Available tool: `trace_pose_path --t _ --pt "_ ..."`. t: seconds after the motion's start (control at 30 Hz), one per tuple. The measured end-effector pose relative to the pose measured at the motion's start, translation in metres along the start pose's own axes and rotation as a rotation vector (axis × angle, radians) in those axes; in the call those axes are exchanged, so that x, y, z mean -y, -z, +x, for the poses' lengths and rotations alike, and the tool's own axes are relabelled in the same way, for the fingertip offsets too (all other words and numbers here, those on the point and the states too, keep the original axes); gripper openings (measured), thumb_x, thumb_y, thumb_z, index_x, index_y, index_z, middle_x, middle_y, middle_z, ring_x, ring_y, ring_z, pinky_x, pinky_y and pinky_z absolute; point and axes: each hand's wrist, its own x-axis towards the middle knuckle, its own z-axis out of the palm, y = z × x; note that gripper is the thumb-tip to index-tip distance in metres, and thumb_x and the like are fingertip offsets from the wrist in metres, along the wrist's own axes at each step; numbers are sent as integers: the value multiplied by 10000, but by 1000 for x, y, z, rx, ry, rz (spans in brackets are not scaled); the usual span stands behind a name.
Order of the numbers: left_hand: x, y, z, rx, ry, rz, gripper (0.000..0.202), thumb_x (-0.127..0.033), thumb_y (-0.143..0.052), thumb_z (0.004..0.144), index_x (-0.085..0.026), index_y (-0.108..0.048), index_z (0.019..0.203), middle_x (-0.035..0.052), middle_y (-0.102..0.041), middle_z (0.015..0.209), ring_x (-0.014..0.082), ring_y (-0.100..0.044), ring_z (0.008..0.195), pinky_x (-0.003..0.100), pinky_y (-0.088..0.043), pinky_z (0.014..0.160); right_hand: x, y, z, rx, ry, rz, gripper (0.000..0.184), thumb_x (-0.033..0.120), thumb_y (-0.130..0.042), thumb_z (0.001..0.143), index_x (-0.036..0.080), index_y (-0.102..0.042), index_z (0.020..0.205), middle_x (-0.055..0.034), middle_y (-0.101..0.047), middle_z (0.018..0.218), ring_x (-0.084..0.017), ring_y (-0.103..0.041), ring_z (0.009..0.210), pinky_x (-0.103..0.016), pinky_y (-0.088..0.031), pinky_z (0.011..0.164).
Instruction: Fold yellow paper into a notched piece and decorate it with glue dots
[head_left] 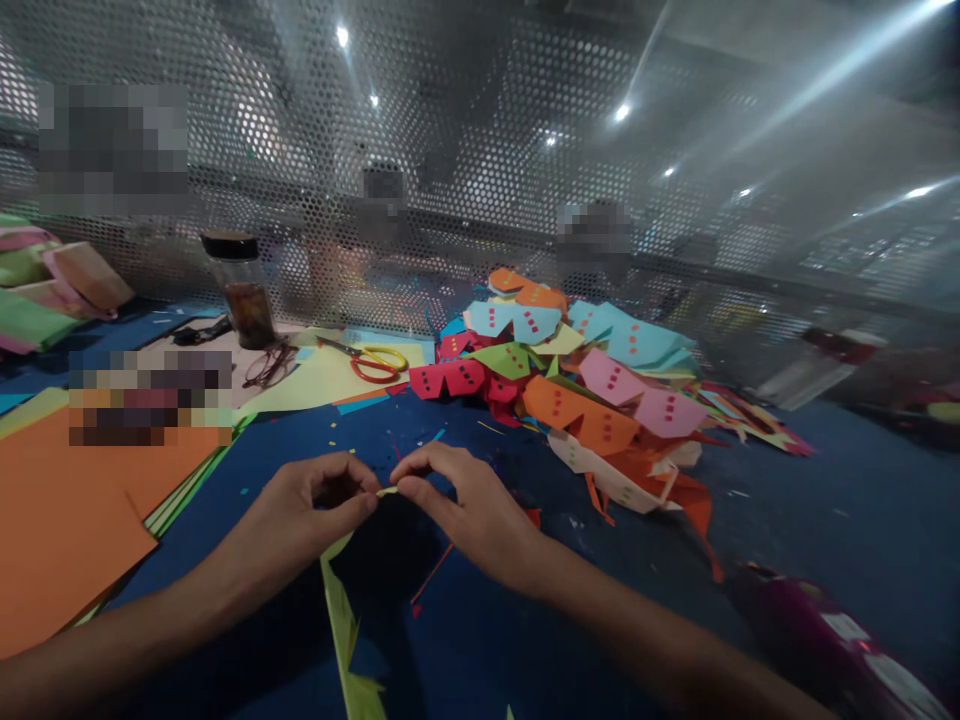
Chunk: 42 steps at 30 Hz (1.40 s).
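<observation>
One pale yellow paper strip [339, 600] hangs nearer than the one pair of scissors [379, 364] — left hand [311, 505] and right hand [476, 510] each pinch its upper end, fingertips nearly meeting. Left of the scissors stands one lidded jar [251, 312]; far right, a purple case [814, 615] — white labels too blurred to read.

1. Illumination: dim overall; white lamps [622, 112] shine overhead from 11 to 2 o'clock.
2. Glare: a pale streak [862, 65] at 2 o'clock; glints across the perforated screen [315, 150].
3. Shadow: dark on the desk [765, 520] beneath left hand [311, 500] and right hand [476, 510], toward 7 o'clock.
4. Definition: blur on the purple object [840, 635] at 4 o'clock; stretching toward the edges; pixelation at 9 and 10 o'clock.
</observation>
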Motion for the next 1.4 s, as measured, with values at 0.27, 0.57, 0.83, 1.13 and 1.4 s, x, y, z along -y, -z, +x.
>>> trace_pose_path --t 0.27,0.57,0.83,1.13,1.4 --pt "21 32 21 -164 -38 64 320 -441 -667 782 -184 -655 971 15 -678 733 182 -623 677 286 -425 595 12 31 6 -340 12 -41 115 279 -547 973 210 -638 975 -27 -672 966 -168 -622 902 -307 -484 825" --pt "35 54 27 -226 -17 111 277 -448 -696 756 -200 -684 879 22 -705 739 194 -646 706 283 -453 623 21 31 -3 80 172 -242 191 383 -633 954 207 -678 1010 -8 -676 917 -154 -615 852 -303 -410 798" --pt "37 63 20 -182 27 219 319 -507 -625 824 -219 -698 940 20 -726 745 219 -678 736 300 -482 648 16 31 -7 333 38 -371 202 329 -672 931 219 -659 1099 -45 -635 1068 -170 -613 897 -289 -459 759" --pt "43 63 10 -65 -169 262 269 -406 -574 897 -309 -700 1113 45 -701 1125 232 -675 971 343 -534 828 6 34 -5 285 54 -340 112 206 -557 985 198 -668 972 -48 -632 1011 -151 -609 882 -277 -489 763" --pt "48 54 10 -36 -297 323 188 -313 -552 908 -280 -722 981 43 -699 1062 223 -645 1029 349 -518 916 4 32 -14 213 -11 -337 104 192 -545 988 203 -647 971 -48 -616 1071 -158 -608 972 -300 -507 863"
